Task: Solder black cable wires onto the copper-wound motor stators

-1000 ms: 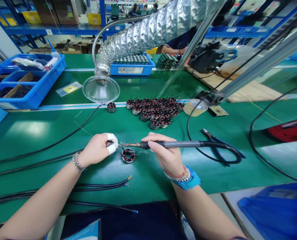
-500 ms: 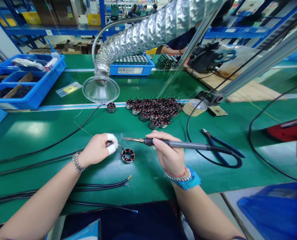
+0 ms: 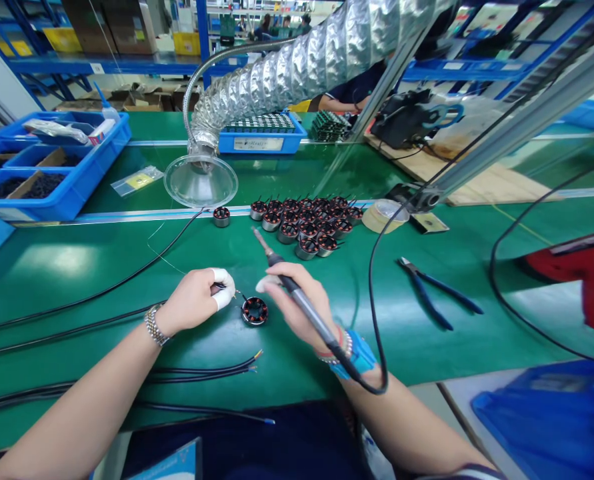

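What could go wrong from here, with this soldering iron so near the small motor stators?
The soldering iron in the right hand points toward the grouped stators, so a slip might mark their windings. Its cord crosses the right wrist and could drag. The left hand pinches a thin wire beside the loose stator, which could get knocked.

We wear white finger cots [image 3: 223, 289] on our left hand [image 3: 194, 301] and a silver link bracelet [image 3: 153, 326] at that wrist. Our right wrist [image 3: 349, 363] carries a beaded bracelet [image 3: 341, 354], a thin red cord [image 3: 324, 354] and a wide turquoise band [image 3: 360, 355].
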